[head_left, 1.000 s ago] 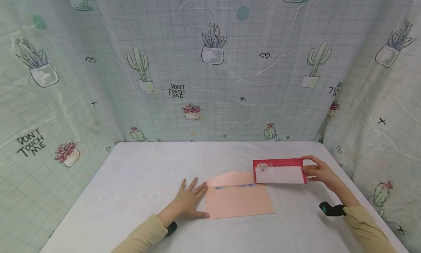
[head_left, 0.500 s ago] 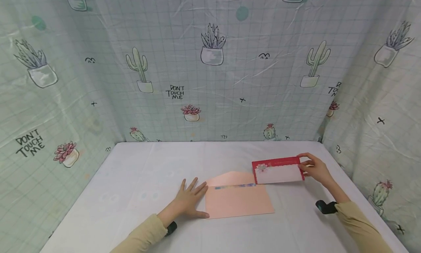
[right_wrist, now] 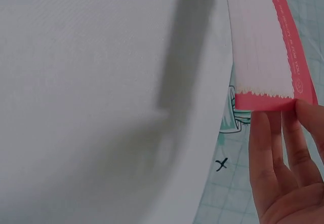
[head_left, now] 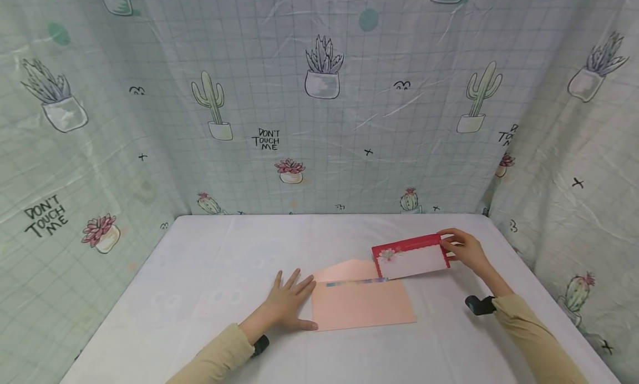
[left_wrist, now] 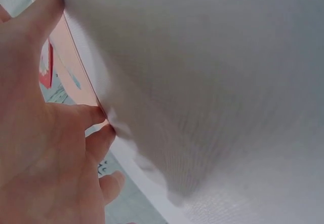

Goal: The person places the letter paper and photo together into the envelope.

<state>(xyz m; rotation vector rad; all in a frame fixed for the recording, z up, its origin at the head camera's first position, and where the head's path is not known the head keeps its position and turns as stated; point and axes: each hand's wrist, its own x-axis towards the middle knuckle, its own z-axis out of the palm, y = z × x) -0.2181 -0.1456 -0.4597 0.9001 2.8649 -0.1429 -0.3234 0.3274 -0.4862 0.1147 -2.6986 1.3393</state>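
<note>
A peach envelope [head_left: 363,306] lies on the white table with its pointed flap folded back and a shiny strip along its mouth. My left hand [head_left: 287,306] is spread flat, its thumb and fingertips touching the envelope's left edge; the left wrist view shows this contact along the peach edge [left_wrist: 81,57]. My right hand [head_left: 464,253] pinches the right end of a red-bordered white card [head_left: 414,256] with a flower print. The card tilts, its left end over the flap's right side. In the right wrist view the thumb lies on the card's red border [right_wrist: 263,102], fingers behind it.
The white table [head_left: 224,256] extends around the envelope on all sides. A cactus-print curtain [head_left: 369,112] hangs behind the table and along both sides. Black wrist devices [head_left: 479,305] sit beneath the sleeves.
My right hand has moved left and slightly away from me with the card, whose right end has risen so that it slants more. The left hand and the envelope have stayed in place.
</note>
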